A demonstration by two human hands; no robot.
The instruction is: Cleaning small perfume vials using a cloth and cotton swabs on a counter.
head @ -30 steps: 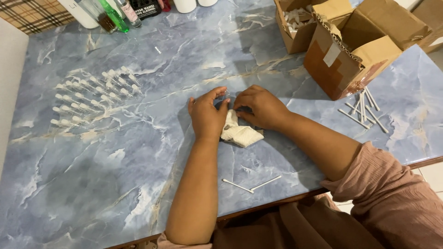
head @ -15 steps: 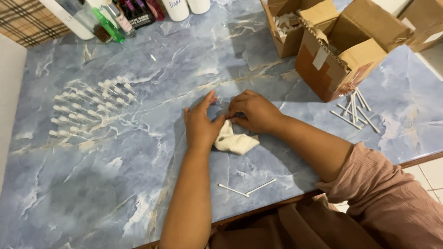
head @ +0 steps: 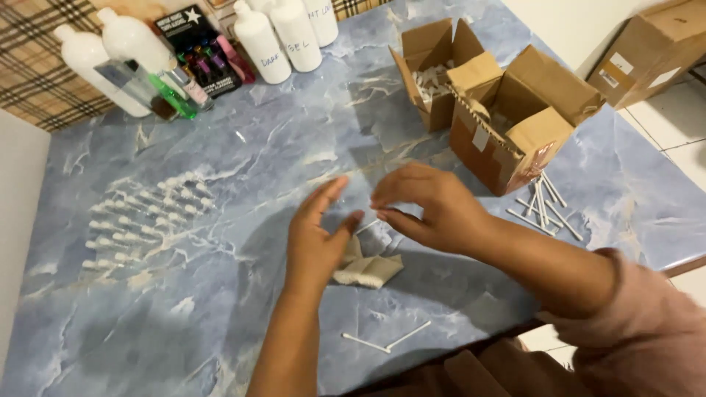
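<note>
On the blue marble-pattern tabletop (head: 220,323), largest first: two open cardboard boxes, the near one (head: 515,132) with flaps up, the far one (head: 430,73) just behind it, touching, holding small white pieces. A third closed carton (head: 651,48) sits on the floor, top right. Back left: three white plastic bottles (head: 283,37) in a group, two more white bottles (head: 110,55) beside them, a dark box of small coloured vials (head: 206,51), a green bottle (head: 173,95).

Left of centre: rows of small clear vials with white caps (head: 147,220) lying flat, well apart from the hands.

Left hand (head: 318,239): fingers extended, open, thumb out, palm toward the right hand, grasping nothing visible. It sits just above the folded beige cloth (head: 368,268), which lies on the table between and below both hands.

Right hand (head: 434,209): thumb and fingertips pinched together on something small and clear; too blurred to identify. A thin white stick (head: 368,226) shows between the two hands.

A loose pile of white sticks (head: 543,206) lies right of the near box. Two white sticks (head: 386,342) lie crossed at the near table edge.
</note>
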